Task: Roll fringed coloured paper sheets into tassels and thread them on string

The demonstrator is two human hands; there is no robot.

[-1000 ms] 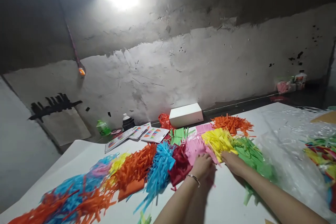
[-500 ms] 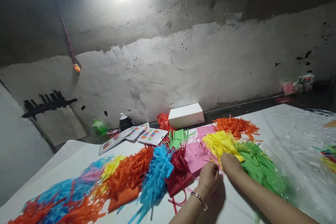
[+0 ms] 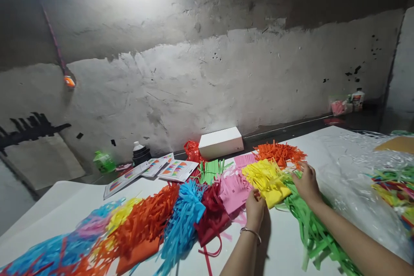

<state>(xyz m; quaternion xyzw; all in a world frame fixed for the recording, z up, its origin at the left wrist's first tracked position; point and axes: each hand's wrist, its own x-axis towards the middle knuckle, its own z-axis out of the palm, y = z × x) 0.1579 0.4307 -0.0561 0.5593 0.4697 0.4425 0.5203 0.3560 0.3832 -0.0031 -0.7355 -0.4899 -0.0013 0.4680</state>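
Left hand (image 3: 255, 208): rested at the near edge of the pink fringe (image 3: 233, 189), fingers curled; whether it pinched any paper could not be told
Right hand (image 3: 306, 183): lay open and flat on the green fringe (image 3: 307, 220), just beside the yellow fringe (image 3: 267, 179)
Yellow fringe: sat between the 2 hands on the desk (image 3: 284, 254)
Behind: orange fringe (image 3: 278, 154), then a white box (image 3: 221, 142) against the wall
Left of the hands: red fringe (image 3: 211, 217), blue fringe (image 3: 183, 220), printed cards (image 3: 176, 169)
Right: crinkled clear plastic sheet (image 3: 355, 172) over the desk
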